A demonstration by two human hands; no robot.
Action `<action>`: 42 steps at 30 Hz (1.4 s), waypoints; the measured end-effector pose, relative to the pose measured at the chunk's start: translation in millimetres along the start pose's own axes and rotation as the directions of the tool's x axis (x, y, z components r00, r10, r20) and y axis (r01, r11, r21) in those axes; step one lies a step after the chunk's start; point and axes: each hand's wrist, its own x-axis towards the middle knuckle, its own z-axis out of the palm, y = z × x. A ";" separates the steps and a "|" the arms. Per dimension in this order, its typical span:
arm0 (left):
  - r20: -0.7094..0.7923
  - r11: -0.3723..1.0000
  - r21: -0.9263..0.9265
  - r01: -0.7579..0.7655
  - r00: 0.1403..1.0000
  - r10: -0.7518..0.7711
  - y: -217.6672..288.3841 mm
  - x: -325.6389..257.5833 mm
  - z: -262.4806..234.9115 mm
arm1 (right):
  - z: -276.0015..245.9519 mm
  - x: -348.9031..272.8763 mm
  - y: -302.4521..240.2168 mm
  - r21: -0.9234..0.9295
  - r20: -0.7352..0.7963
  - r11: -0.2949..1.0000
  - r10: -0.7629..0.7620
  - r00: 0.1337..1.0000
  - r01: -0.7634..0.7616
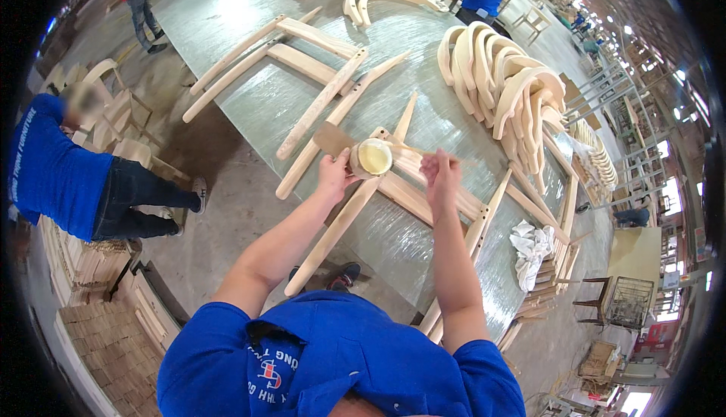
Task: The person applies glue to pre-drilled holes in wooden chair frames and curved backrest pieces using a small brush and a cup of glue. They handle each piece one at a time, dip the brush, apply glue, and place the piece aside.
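Observation:
My left hand [333, 178] is closed around the side of a small round pot [357, 161], held up over the table. Pale yellow, glue-like stuff [376, 158] shows inside it. A flat brown piece [333, 139] juts out beside the left fingertips; whether I hold it too, I cannot tell. To the right of the pot, my right hand [442, 177] pinches a thin light stick [408, 148] that points toward the pot's rim. Beneath both hands lies a pale wooden chair frame [340, 228], with its joints and dowel holes partly covered by the pot and hands.
A second wooden frame [318, 77] lies farther left on the film-covered table [249, 126]. Curved wooden parts [499, 77] are heaped at the right, near a white rag [532, 249]. A co-worker in blue [68, 167] bends over chairs at the left; others stand beyond the table.

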 end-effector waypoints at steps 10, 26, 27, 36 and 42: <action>-0.058 0.999 0.037 -0.017 0.998 0.020 14.4 -37.0 -73.3 | 61.4 45.7 -15.3 -0.686 0.527 0.421 -0.276 0.804 0.594; -0.058 0.998 0.047 0.029 0.998 -0.027 13.7 -61.5 -98.7 | 75.3 58.1 -3.2 -0.697 0.602 0.272 -0.280 0.748 0.663; -0.057 0.999 0.041 0.033 0.998 -0.031 14.1 -61.7 -97.8 | 74.2 60.7 -6.7 -0.693 0.596 0.282 -0.293 0.747 0.664; -0.047 0.999 0.014 0.052 0.998 -0.051 12.9 -69.3 -96.5 | 69.5 71.0 5.3 -0.748 0.579 0.228 -0.238 0.780 0.624; -0.110 0.998 -0.011 0.067 0.992 -0.068 10.0 -74.6 -102.0 | 79.2 76.0 8.9 -0.694 0.650 0.298 -0.133 0.748 0.656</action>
